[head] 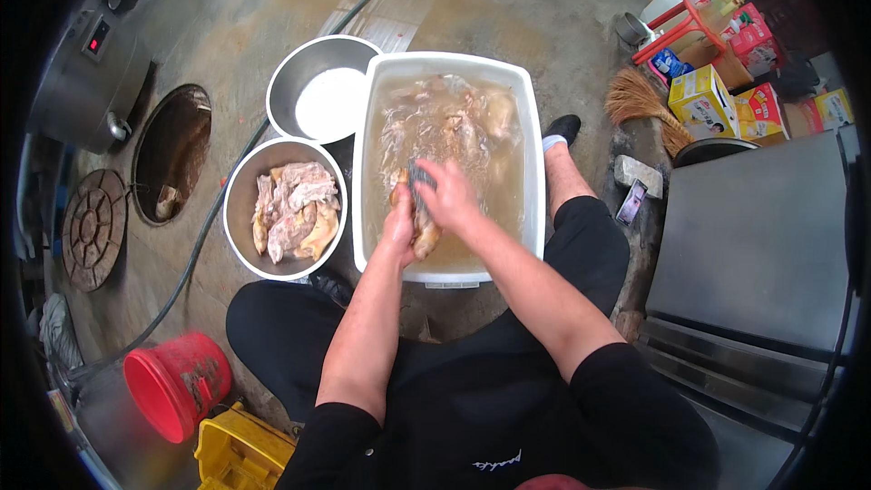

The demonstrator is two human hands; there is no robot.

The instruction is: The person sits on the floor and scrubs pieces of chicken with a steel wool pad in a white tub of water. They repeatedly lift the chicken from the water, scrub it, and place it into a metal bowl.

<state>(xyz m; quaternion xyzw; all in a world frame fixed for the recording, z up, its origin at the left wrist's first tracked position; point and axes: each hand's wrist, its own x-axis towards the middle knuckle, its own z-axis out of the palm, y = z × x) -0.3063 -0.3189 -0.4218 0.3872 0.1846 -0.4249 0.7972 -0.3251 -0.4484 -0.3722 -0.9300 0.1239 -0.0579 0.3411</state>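
A white plastic tub [535,170] of cloudy water stands before me, with pieces of raw meat [466,126] under the surface. Over its near left part, my left hand [401,224] grips a yellowish piece of meat, perhaps an animal's foot [426,238]. My right hand [449,197] presses a grey steel-wool-like scrubber [420,180] against that piece. Left of the tub, a round metal basin [235,218] holds several pale pieces of meat [299,207]. Beyond that, a second metal basin [289,82] contains something white, which I cannot identify.
A dark hose [204,228] runs behind the basins. An uncovered floor hole [173,150] lies left, beside its round lid [94,230]. Red [180,381] and yellow [241,449] buckets stand near left. At right are a straw broom [643,102], boxes [704,102], a phone [632,201] and a metal cabinet [748,238].
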